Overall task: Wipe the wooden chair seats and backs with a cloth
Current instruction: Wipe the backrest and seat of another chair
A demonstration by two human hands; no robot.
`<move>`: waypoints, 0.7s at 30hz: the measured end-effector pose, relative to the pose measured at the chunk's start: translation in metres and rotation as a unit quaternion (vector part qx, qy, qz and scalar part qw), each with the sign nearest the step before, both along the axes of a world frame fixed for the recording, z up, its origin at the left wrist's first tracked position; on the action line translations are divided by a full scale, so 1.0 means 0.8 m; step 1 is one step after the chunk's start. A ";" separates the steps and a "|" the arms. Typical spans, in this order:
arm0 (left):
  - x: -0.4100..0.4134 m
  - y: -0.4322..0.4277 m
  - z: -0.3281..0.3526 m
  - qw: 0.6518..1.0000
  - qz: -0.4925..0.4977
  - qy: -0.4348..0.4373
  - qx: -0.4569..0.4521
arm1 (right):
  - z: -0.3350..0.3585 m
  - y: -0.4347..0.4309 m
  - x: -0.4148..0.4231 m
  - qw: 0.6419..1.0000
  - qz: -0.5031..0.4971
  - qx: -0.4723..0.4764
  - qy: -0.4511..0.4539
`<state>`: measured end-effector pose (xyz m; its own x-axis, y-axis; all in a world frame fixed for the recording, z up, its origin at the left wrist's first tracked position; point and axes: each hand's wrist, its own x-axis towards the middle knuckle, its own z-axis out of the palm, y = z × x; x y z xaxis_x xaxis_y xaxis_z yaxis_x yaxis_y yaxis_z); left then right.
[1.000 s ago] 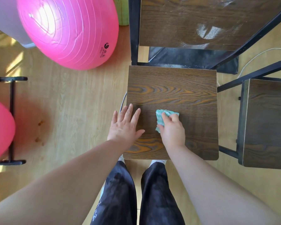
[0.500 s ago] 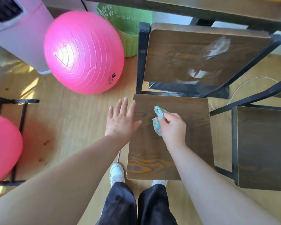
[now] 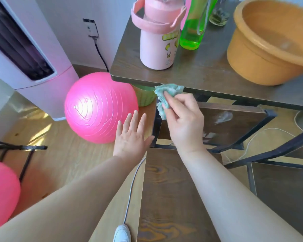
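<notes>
Has come up off the chair seat with the cloth, near the top of the chair back at 12 o'clock, by the desk edge. Grips the cloth in curled right hand fingers. Holds left hand fingers wide at 8 o'clock, gripping nothing. Probably done with the seat; on to the back.

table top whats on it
On the table stand a pink bottle, a green bottle and an orange basin. A blurred small glass item sits behind them; they cover the rest of the far side.

Right hand lifted cloth off seat.
</notes>
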<state>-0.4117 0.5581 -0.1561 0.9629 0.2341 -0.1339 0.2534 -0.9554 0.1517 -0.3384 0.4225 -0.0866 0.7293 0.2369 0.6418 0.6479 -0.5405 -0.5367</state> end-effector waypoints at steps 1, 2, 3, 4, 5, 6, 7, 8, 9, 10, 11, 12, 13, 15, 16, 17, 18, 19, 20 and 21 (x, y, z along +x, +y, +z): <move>0.000 0.003 -0.003 1.000 0.000 0.003 0.001 | -0.006 0.003 0.003 1.000 0.013 -0.026 -0.009; -0.002 0.006 -0.007 1.000 -0.001 0.010 0.003 | -0.015 0.005 0.004 0.998 0.023 -0.051 -0.012; -0.004 0.009 -0.012 1.000 -0.002 0.020 0.007 | -0.026 0.005 0.005 0.997 0.029 -0.074 -0.010; -0.008 0.012 -0.017 0.999 -0.003 0.031 0.011 | -0.037 0.005 0.004 0.995 0.033 -0.094 -0.007; -0.011 0.015 -0.023 0.999 -0.003 0.043 0.013 | -0.048 0.004 0.004 0.993 0.035 -0.111 -0.006; -0.015 0.017 -0.030 0.998 -0.003 0.054 0.014 | -0.057 0.004 0.003 0.992 0.034 -0.124 -0.008; -0.018 0.019 -0.037 0.998 -0.003 0.063 0.013 | -0.064 0.004 0.002 0.990 0.033 -0.133 -0.008; -0.020 0.020 -0.044 0.998 -0.003 0.069 0.012 | -0.070 0.005 0.001 0.990 0.031 -0.137 -0.005; -0.023 0.021 -0.050 0.997 -0.004 0.072 0.010 | -0.077 0.005 -0.001 0.990 0.029 -0.140 0.008; -0.026 0.022 -0.056 0.997 -0.006 0.076 0.009 | -0.083 0.006 -0.005 0.989 0.028 -0.141 0.027; -0.028 0.022 -0.061 0.997 -0.008 0.079 0.010 | -0.091 0.006 -0.009 0.988 0.026 -0.147 0.046; -0.031 0.023 -0.067 0.996 -0.011 0.084 0.011 | -0.101 0.005 -0.014 0.985 0.025 -0.160 0.059; -0.034 0.025 -0.073 0.996 -0.013 0.090 0.010 | -0.111 0.004 -0.019 0.982 0.024 -0.174 0.074; -0.039 0.027 -0.085 0.994 -0.014 0.107 0.010 | -0.131 0.003 -0.027 0.975 0.029 -0.174 0.137; -0.042 0.028 -0.091 0.993 -0.015 0.115 0.010 | -0.141 0.004 -0.030 0.970 0.025 -0.160 0.182; -0.044 0.029 -0.097 0.992 -0.015 0.123 0.010 | -0.150 0.004 -0.031 0.964 0.013 -0.137 0.229; -0.047 0.030 -0.103 0.991 -0.016 0.129 0.009 | -0.162 0.006 -0.031 0.957 0.001 -0.116 0.267; -0.049 0.031 -0.108 0.991 -0.016 0.135 0.008 | -0.175 0.007 -0.031 0.951 -0.009 -0.102 0.293; -0.052 0.032 -0.113 0.990 -0.015 0.139 0.006 | -0.186 0.008 -0.034 0.947 -0.014 -0.099 0.306; -0.055 0.034 -0.118 0.990 -0.014 0.143 0.003 | -0.198 0.009 -0.037 0.942 -0.012 -0.105 0.319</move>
